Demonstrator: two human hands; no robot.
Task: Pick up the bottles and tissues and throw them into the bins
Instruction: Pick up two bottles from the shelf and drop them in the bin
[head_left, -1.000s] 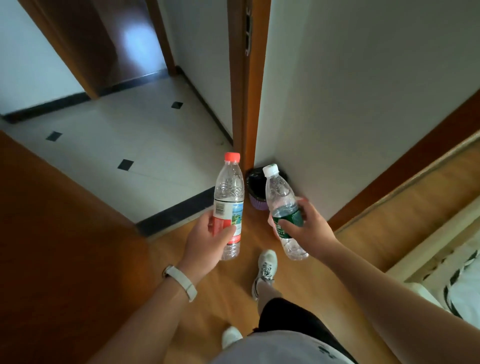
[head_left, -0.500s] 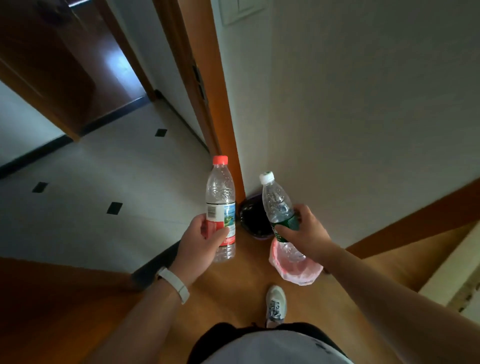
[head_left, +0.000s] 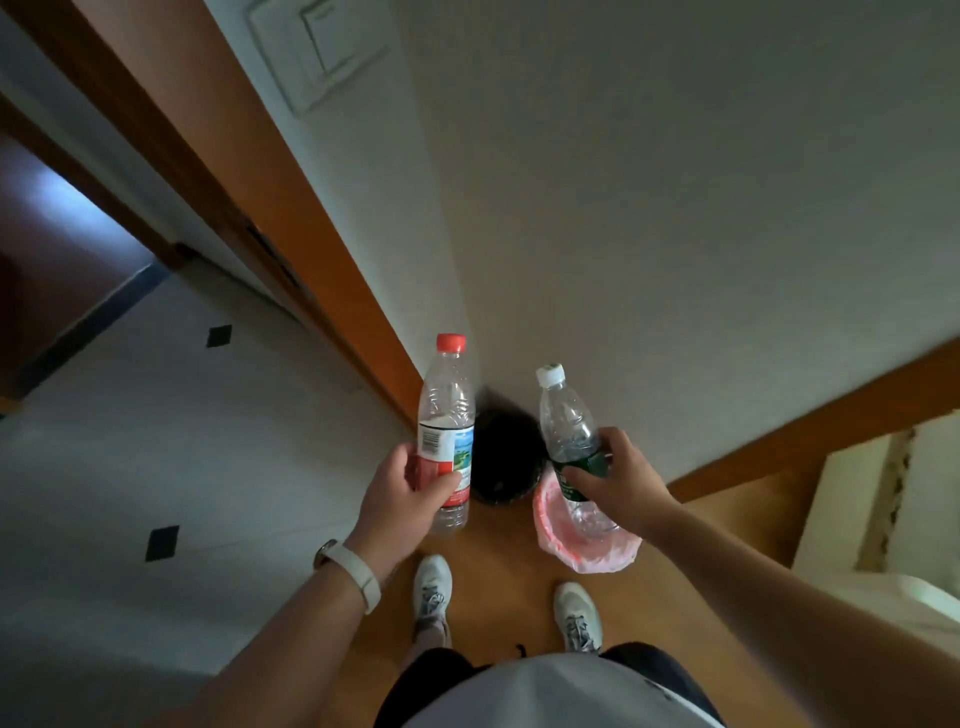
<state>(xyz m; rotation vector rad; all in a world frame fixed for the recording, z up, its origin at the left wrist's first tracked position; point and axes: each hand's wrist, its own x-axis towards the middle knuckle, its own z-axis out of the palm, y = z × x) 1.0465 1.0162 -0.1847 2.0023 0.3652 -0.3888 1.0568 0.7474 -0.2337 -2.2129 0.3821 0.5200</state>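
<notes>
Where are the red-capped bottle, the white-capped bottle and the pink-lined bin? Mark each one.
red-capped bottle (head_left: 448, 400), head view, clear wall above the label.
white-capped bottle (head_left: 566, 421), head view, clear shoulder below the cap.
pink-lined bin (head_left: 602, 558), head view, pink liner at the near rim.

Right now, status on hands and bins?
Left hand grips red-capped bottle; right hand grips white-capped bottle. Black bin, pink-lined bin on floor ahead. Path clear.

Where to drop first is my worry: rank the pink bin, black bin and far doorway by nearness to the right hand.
1. Pink bin, right under the right hand.
2. Black bin, just left of the pink one.
3. Far doorway, far left.
</notes>
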